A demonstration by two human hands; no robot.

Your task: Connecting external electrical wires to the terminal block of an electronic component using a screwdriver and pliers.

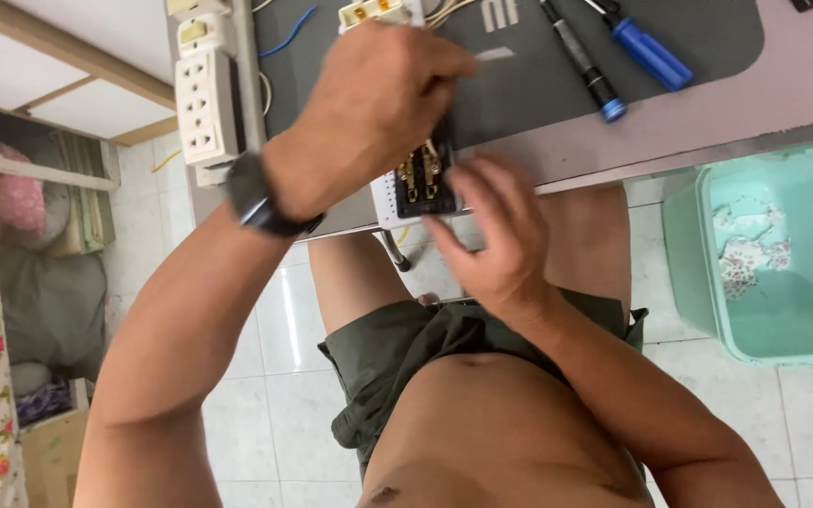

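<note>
A socket module point(419, 184), with a white frame, a black back and brass terminals, sits at the near edge of the grey table point(708, 122). My left hand point(378, 108), with a dark watch point(258, 199) on its wrist, is closed in a fist just above the module. A thin pale tool tip point(496, 54) sticks out of its fingers. My right hand point(493, 240) holds the module's lower right corner, thumb below and fingers along its side. The left hand hides the top of the module.
A white power strip point(204, 94) lies at the table's left edge. On the dark mat point(519, 85) are a black pen-like tool point(583, 61), a blue-handled screwdriver point(651, 52) and another socket with wires point(369, 11). A teal tub point(773, 263) stands on the tiled floor to the right.
</note>
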